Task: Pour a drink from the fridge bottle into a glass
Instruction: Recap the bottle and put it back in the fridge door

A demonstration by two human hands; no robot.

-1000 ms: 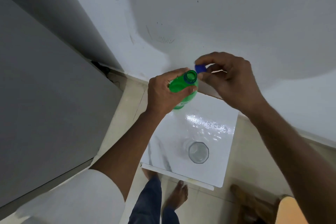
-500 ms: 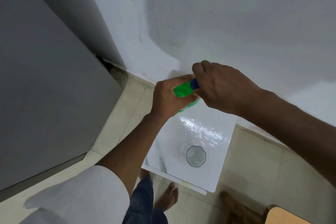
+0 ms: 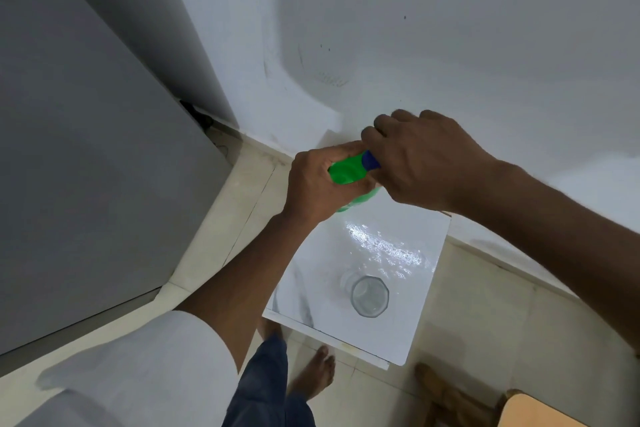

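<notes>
I hold a green plastic bottle [image 3: 346,170] above the far end of a small white marble-pattern table [image 3: 408,333]. My left hand [image 3: 318,184] wraps around the bottle's neck and shoulder. My right hand [image 3: 426,156] is closed over the blue cap [image 3: 370,160], which sits on the bottle's mouth. Most of the bottle's body is hidden behind my hands. A clear faceted glass [image 3: 369,295] stands upright on the table, nearer to me, below and apart from the bottle. Whether it holds liquid cannot be told.
The grey fridge [image 3: 86,166] fills the left side. A white wall [image 3: 415,28] rises behind the table. My bare feet [image 3: 313,374] stand on the beige tiled floor at the table's near edge. A wooden stool [image 3: 530,409] sits at the bottom right.
One second ago the cap was off the open bottle mouth, pinched in my right hand. It has since been set onto the mouth, and my right hand now covers it.
</notes>
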